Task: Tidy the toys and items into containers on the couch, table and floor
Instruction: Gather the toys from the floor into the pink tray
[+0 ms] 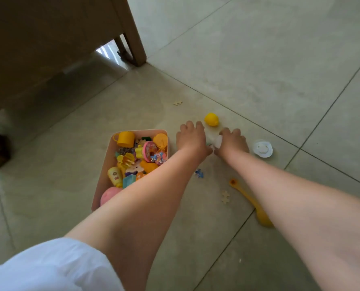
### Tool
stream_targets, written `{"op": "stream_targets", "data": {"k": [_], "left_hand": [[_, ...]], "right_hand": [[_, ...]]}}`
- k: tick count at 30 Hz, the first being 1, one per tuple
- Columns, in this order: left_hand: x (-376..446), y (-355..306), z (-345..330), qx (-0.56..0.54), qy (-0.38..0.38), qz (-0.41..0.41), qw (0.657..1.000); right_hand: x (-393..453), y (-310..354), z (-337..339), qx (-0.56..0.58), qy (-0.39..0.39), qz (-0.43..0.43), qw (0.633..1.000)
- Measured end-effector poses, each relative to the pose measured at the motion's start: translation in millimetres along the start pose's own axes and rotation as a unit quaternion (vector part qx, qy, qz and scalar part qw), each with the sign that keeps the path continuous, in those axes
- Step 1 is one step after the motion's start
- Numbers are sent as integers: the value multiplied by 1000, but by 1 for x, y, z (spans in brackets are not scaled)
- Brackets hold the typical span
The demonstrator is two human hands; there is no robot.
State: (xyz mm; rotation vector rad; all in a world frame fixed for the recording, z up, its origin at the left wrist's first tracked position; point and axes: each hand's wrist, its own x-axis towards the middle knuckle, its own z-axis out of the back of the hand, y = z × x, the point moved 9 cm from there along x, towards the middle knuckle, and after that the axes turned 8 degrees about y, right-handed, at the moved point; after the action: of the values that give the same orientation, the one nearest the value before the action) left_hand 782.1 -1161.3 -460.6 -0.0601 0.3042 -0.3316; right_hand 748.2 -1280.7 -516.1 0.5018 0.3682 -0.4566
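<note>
Head view looks down on a tiled floor [259, 59], where both bare arms reach forward and the two hands meet just right of a pink bin [103, 177]. The left hand [190, 137] lies knuckles-up with its fingers curled downward; what they close on is hidden beneath the hand, so I cannot tell whether they pinch anything. The right hand [232, 141] has its fingers curled round a small white piece [218, 141] that shows between the two hands. The bin stands on the floor, crowded with toys, among them a yellow cup [125, 139], a pink round toy [149, 151] and a pink ball [109, 195]. Just beyond the hands sits a yellow lemon toy [211, 119]. A white round lid [262, 148] lies just right of the right hand. Nearer the person, a yellow spoon [243, 191] runs partly under the right forearm, with pale puzzle pieces [225, 197] and a small blue figure [199, 173] between the arms. A wooden furniture leg [133, 38] stands at upper left.
</note>
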Motion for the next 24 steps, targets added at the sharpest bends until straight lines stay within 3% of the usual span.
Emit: {"op": "stream_targets", "data": {"k": [5, 12, 18, 24], "left_hand": [[-15, 84, 52, -115, -105, 129, 979], [-70, 220, 51, -130, -100, 317, 934], [-81, 252, 14, -139, 5, 328, 934], [-54, 218, 37, -86, -61, 245, 964]], "right_hand": [[1, 95, 19, 132, -17, 91, 987], [-22, 221, -26, 140, 52, 232, 961], [-18, 229, -53, 77, 98, 244, 962], [2, 187, -27, 123, 13, 195, 973]]}}
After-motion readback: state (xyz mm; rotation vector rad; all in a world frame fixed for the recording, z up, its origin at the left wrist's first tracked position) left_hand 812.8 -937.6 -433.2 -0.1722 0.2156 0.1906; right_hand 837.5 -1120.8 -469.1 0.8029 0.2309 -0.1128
